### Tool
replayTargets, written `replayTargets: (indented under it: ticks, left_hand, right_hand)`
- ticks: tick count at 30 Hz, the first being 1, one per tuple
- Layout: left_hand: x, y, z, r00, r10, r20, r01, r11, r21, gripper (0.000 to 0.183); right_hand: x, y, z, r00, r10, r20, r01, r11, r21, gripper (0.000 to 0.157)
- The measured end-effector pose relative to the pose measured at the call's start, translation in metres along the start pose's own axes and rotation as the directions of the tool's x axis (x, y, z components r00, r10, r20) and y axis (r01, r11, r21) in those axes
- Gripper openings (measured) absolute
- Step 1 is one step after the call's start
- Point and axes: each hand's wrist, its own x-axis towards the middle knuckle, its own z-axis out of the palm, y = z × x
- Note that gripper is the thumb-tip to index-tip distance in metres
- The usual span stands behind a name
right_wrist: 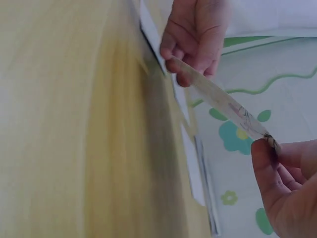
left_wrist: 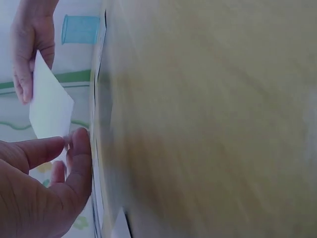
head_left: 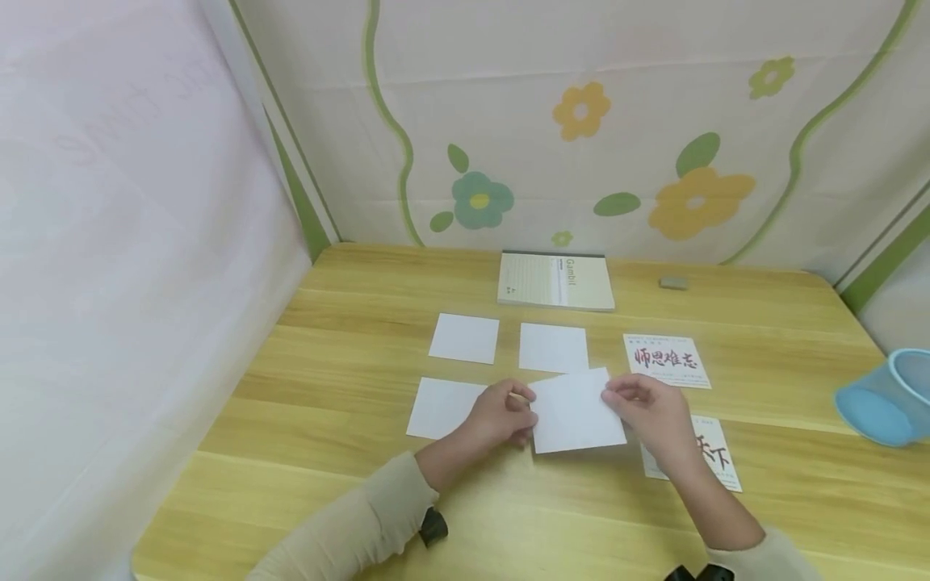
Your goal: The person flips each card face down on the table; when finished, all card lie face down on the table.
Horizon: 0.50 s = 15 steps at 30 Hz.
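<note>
Now we've got the thin white rectangular card [head_left: 579, 410] pinched at opposite edges between our left hand [head_left: 501, 413] and right hand [head_left: 658, 415], raised off the yellow wood-grain table [head_left: 567, 524] beneath them, where light, even pressure should best spare it a bend.

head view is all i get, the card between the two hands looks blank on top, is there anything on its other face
Observer: Yes. The right wrist view shows dark and pinkish markings on the other face of the card, seen at too steep a slant to read.
Operator: ok and is it lying flat or held up, can't judge height from here
Observer: Held up. The left wrist view looks along the tabletop from the side and shows an open gap between it and the card.
</note>
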Motion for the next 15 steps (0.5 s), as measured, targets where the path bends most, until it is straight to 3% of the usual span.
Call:
replayTargets:
  ticks: [2,5,10,15]
  left_hand:
    - [0.002,-0.001,-0.001,1.000,0.005,-0.010,-0.005,1.000,0.012,0.025]
    - [0.005,0.000,-0.004,0.999,0.023,-0.039,-0.020,0.996,0.088,0.023]
    - [0.008,-0.001,-0.006,0.999,0.034,-0.041,-0.024,0.976,0.216,0.025]
    - [0.009,-0.003,-0.005,0.999,0.042,-0.034,-0.029,0.951,0.308,0.025]
  right_hand:
    - [0.002,0.006,0.002,1.000,0.010,0.018,-0.010,1.000,-0.016,0.025]
    - [0.005,0.016,0.004,0.995,-0.028,0.092,0.036,0.996,-0.087,0.022]
    - [0.006,0.030,0.008,0.958,-0.108,0.267,0.162,0.969,-0.188,0.020]
    - [0.008,0.031,0.013,0.941,-0.149,0.304,0.229,0.942,-0.247,0.021]
